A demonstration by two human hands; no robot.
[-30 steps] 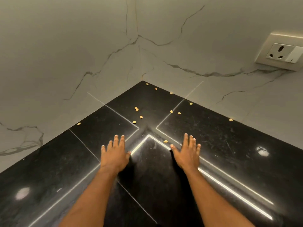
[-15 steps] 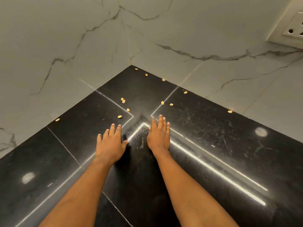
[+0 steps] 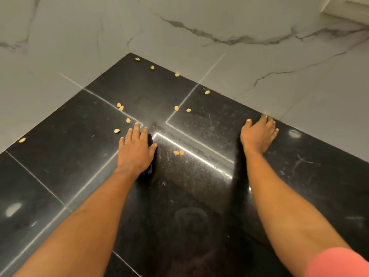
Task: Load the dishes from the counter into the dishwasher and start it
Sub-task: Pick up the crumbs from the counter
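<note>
Counter of glossy black stone across the lower view, running into a corner between two pale veined walls. Left hand flat on the stone, palm down, fingers straight and a little spread, holding nothing. Right hand well apart from it, palm down by the right-side wall, thumb out to the left, fingers bent with tips at the foot of the wall, against a small yellow bit there; cannot tell whether pinching it or only touching. Small yellow seeds scattered over the stone: several toward the corner, a pair between the two hands, one just beside the left little finger, one far off by the left-side wall. Bright strips of reflected light on the stone. Pink sleeve at the lower right. Edge of a white socket plate at the top right.
</note>
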